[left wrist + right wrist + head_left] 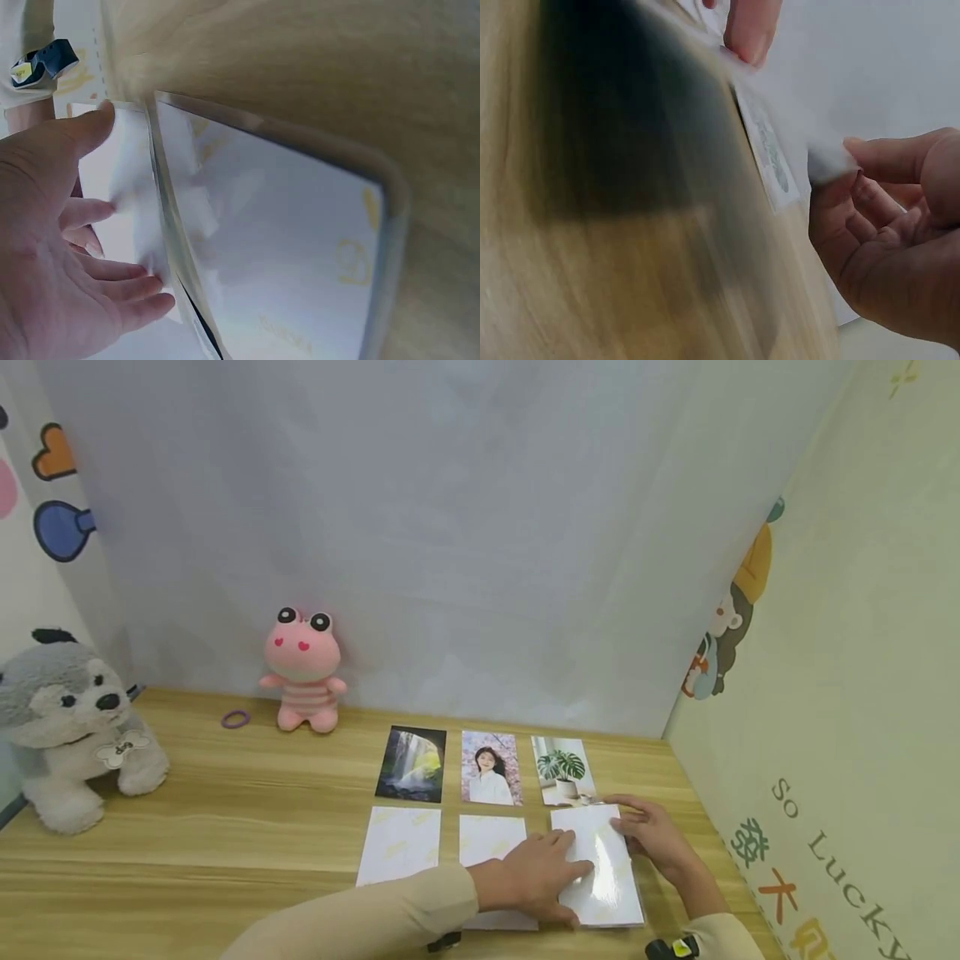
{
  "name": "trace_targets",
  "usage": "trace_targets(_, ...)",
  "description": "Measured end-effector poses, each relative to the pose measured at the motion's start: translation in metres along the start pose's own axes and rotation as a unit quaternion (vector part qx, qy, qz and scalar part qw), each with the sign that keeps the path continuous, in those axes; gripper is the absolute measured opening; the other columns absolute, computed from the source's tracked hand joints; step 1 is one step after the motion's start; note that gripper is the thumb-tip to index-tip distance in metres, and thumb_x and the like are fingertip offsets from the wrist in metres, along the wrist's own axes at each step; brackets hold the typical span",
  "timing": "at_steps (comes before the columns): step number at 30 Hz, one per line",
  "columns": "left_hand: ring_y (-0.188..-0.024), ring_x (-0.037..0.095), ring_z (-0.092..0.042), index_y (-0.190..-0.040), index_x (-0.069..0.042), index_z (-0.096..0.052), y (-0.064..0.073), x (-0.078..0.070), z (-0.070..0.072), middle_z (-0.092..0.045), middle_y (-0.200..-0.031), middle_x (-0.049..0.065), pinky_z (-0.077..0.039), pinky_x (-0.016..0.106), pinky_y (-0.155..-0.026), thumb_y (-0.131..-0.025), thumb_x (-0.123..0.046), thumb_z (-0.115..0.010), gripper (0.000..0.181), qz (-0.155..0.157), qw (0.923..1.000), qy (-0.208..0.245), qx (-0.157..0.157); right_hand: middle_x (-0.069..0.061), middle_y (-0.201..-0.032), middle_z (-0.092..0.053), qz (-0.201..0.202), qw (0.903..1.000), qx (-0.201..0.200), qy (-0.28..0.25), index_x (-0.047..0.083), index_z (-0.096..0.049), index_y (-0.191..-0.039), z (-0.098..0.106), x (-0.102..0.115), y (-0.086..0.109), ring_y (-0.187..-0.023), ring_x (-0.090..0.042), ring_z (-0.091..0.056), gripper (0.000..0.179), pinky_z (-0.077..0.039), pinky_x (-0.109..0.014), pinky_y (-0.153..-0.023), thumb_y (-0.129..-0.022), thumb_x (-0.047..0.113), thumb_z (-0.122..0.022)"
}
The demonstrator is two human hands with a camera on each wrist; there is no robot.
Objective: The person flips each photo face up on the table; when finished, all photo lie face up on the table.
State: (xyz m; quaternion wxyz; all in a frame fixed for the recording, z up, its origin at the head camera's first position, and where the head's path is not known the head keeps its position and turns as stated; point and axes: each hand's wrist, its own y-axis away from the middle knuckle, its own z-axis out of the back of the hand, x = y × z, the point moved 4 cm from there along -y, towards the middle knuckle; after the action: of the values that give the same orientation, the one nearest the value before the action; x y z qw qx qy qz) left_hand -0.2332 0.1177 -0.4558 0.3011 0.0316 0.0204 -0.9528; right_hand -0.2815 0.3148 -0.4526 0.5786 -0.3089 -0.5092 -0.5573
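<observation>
A glossy white sheet (pixel 618 893) lies at the right end of the near row, in front of the potted-plant photo (pixel 558 760). My left hand (pixel 536 872) rests on its left part with spread fingers. At the sheet's far right corner, my right hand (pixel 656 843) pinches the edge; the right wrist view shows thumb above and fingers below. To the left lie two more white sheets, the middle one (pixel 487 837) partly under my left wrist, and the left one (pixel 399 843). Faint yellow print marks their white surfaces.
A portrait photo (pixel 491 777) and a waterfall photo (pixel 412 764) lie in the far row. A pink plush toy (pixel 303 668) stands by the back curtain, near a purple ring (pixel 236 719). A grey plush dog (pixel 67 727) sits left. The right wall (pixel 795 710) borders the table.
</observation>
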Motion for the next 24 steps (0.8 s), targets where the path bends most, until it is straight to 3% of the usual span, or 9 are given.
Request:
trace_targets(6,-0.133,0.027,-0.052,-0.154,-0.027,-0.038,-0.003,-0.003,0.006,-0.045,-0.149,0.018,-0.050,0.033,-0.102,-0.079,-0.069,-0.070,0.092,-0.025,0.9959,0.051,-0.070,0.003,-0.100,-0.073,0.011,0.9977,-0.012,-0.065,-0.008,-0.041,-0.141,0.007,0.009,0.005,-0.089,-0.010,-0.071,0.046,-0.058,-0.028,-0.080,-0.101,0.009,-0.055)
trace_targets(13,-0.130,0.026,-0.053,-0.158,-0.031,-0.026,-0.006,-0.004,0.012,-0.042,-0.149,0.018,-0.054,0.031,-0.091,-0.075,-0.070,-0.073,0.104,-0.010,0.9880,0.082,-0.130,0.004,-0.100,-0.066,0.004,0.9911,-0.061,-0.118,0.004,-0.050,-0.129,0.004,0.017,0.005,-0.089,-0.007,-0.067,0.028,-0.057,-0.026,-0.078,-0.101,0.008,-0.054)
trace_targets(16,-0.115,0.019,-0.060,-0.159,-0.036,-0.022,-0.008,-0.005,0.015,-0.046,-0.143,0.013,-0.053,0.025,-0.073,-0.077,-0.070,-0.071,0.101,0.003,0.9838,0.099,-0.149,0.003,-0.101,-0.064,0.004,0.9866,-0.072,-0.147,0.010,-0.054,-0.122,0.000,0.018,0.005,-0.089,-0.007,-0.066,0.022,-0.056,-0.025,-0.077,-0.101,0.007,-0.054)
trace_targets(19,-0.089,0.011,-0.059,-0.158,-0.038,-0.023,-0.009,-0.006,0.019,-0.050,-0.137,0.010,-0.044,0.018,-0.058,-0.083,-0.064,-0.069,0.091,0.007,0.9794,0.112,-0.168,0.003,-0.102,-0.063,0.013,0.9837,-0.066,-0.166,0.016,-0.056,-0.117,-0.006,0.020,0.004,-0.089,-0.008,-0.066,0.017,-0.055,-0.024,-0.077,-0.102,0.008,-0.051)
trace_targets(21,-0.077,0.009,-0.056,-0.156,-0.036,-0.028,-0.010,-0.006,0.021,-0.052,-0.135,0.010,-0.039,0.016,-0.054,-0.089,-0.054,-0.068,0.080,-0.004,0.9765,0.118,-0.180,0.003,-0.100,-0.062,0.021,0.9819,-0.064,-0.177,0.018,-0.054,-0.114,-0.009,0.021,0.003,-0.087,-0.008,-0.065,0.015,-0.055,-0.024,-0.074,-0.103,0.010,-0.049)
trace_targets(24,-0.074,0.008,-0.058,-0.150,-0.031,-0.040,-0.011,-0.002,0.024,-0.056,-0.133,0.011,-0.040,0.014,-0.054,-0.093,-0.032,-0.070,0.065,-0.025,0.9710,0.127,-0.201,0.002,-0.096,-0.060,0.024,0.9784,-0.067,-0.194,0.018,-0.051,-0.112,-0.012,0.023,0.002,-0.080,-0.007,-0.064,0.011,-0.054,-0.022,-0.069,-0.104,0.012,-0.048)
